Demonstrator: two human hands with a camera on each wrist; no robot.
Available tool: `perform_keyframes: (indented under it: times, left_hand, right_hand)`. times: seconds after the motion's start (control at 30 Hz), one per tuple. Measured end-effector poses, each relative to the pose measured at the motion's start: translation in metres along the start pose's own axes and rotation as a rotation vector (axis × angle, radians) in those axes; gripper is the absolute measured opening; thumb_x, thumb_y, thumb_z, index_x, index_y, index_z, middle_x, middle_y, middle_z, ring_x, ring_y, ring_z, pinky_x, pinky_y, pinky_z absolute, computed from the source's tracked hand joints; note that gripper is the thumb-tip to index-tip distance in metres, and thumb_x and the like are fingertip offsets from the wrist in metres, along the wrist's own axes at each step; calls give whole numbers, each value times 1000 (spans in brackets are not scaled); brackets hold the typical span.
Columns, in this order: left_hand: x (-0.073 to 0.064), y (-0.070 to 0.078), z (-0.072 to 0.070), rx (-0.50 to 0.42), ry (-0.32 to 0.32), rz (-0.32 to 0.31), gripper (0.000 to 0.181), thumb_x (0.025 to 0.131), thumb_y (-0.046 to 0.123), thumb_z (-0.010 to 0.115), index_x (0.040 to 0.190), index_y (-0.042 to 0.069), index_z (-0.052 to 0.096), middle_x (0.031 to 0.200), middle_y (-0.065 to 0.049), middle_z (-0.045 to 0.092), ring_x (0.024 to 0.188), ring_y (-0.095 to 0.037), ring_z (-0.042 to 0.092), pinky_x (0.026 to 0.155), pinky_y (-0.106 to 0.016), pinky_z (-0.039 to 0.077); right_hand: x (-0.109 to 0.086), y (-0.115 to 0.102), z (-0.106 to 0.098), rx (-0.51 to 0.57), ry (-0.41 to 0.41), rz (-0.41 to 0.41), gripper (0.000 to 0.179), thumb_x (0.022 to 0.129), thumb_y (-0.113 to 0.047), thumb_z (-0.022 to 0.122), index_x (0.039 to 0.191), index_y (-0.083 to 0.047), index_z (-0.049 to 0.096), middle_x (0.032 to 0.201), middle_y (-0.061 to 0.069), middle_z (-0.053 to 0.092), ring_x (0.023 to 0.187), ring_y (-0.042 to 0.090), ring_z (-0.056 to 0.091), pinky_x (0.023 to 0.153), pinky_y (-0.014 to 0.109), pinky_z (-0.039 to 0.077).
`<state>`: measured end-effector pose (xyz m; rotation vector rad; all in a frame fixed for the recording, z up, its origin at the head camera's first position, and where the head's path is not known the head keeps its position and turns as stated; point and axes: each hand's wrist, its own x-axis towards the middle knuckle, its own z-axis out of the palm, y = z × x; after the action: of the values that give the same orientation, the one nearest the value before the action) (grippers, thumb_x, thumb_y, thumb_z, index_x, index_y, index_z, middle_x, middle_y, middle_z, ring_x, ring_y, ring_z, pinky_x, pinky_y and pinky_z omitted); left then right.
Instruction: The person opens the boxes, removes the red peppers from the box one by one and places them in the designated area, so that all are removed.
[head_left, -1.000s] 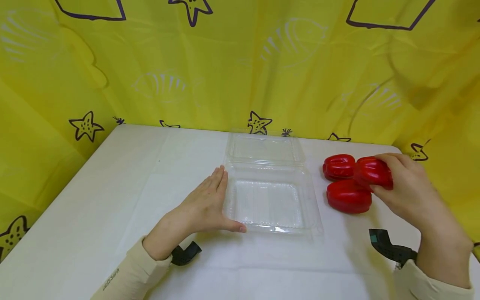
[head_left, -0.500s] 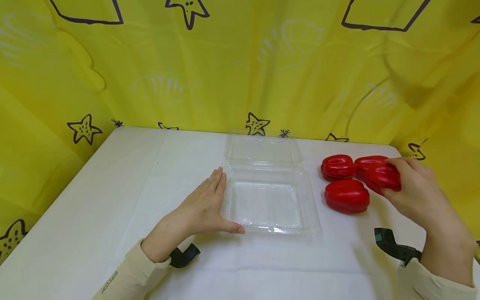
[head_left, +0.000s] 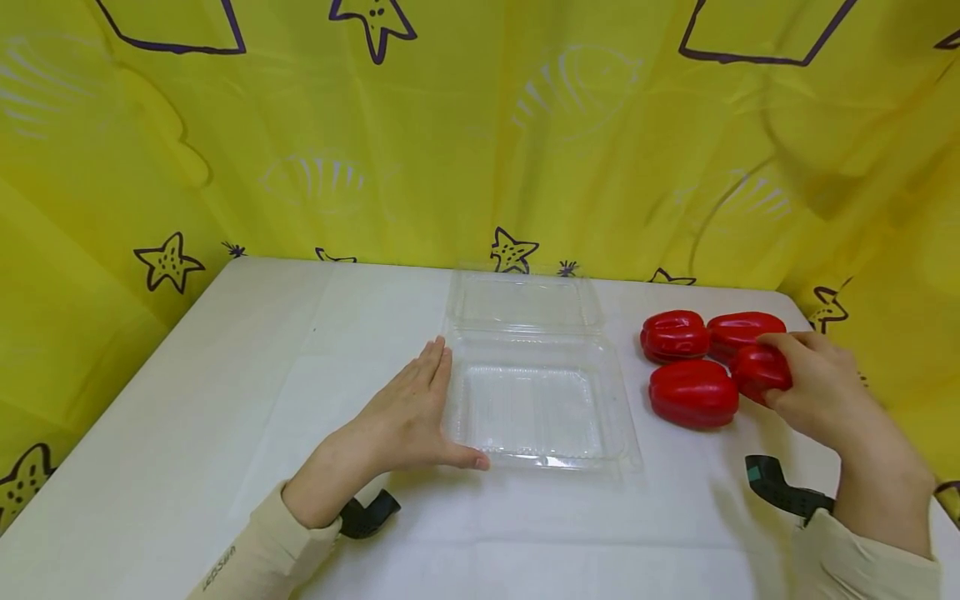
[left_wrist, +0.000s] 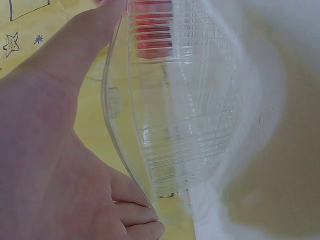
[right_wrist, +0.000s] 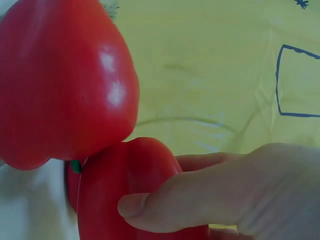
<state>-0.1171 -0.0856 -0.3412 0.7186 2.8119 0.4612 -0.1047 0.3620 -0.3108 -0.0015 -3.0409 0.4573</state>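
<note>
My right hand [head_left: 821,392] holds a glossy red bell pepper [head_left: 759,372], with the thumb across its side in the right wrist view. That pepper sits close to another red bell pepper [head_left: 693,394] at the front of a small group. My left hand [head_left: 408,408] lies along the left side of a hinged clear plastic container [head_left: 626,408]. Its fingers are straight, and the thumb reaches over the front left corner. In the left wrist view, the container's rim [left_wrist: 111,130] runs between the thumb and fingertips. The lid [head_left: 525,300] is folded back, away from me.
Two more red bell peppers, one at the back left [head_left: 675,336] and one at the back right [head_left: 742,327], complete the group right of the container. A white cloth [head_left: 247,375] covers the table. Yellow patterned curtain [head_left: 450,125] hangs behind and at both sides.
My right hand has moved its pepper from over the group to the right and down, now beside the front pepper. The left hand stays at the container.
</note>
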Motion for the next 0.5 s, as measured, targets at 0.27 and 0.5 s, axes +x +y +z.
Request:
perform_keyframes:
  times: [0.27, 0.5]
  left_hand:
    - [-1, 0, 0, -7, -1, -1, 140, 64, 77, 75, 155, -8, 11, 165, -24, 4, 155, -34, 8, 126, -46, 16]
    - [-1, -1, 1, -2, 7, 3, 140, 63, 77, 75, 155, -9, 12, 165, -25, 5, 155, -35, 9, 126, -46, 17]
  right_hand:
    - [1, 8, 3, -16, -66, 67, 69, 69, 7, 74, 131, 15, 44, 129, 43, 31, 112, 62, 22, 72, 66, 45]
    - [4, 16, 8, -16, -115, 83, 68, 69, 5, 74, 130, 14, 45, 127, 44, 32, 112, 63, 23, 76, 66, 43]
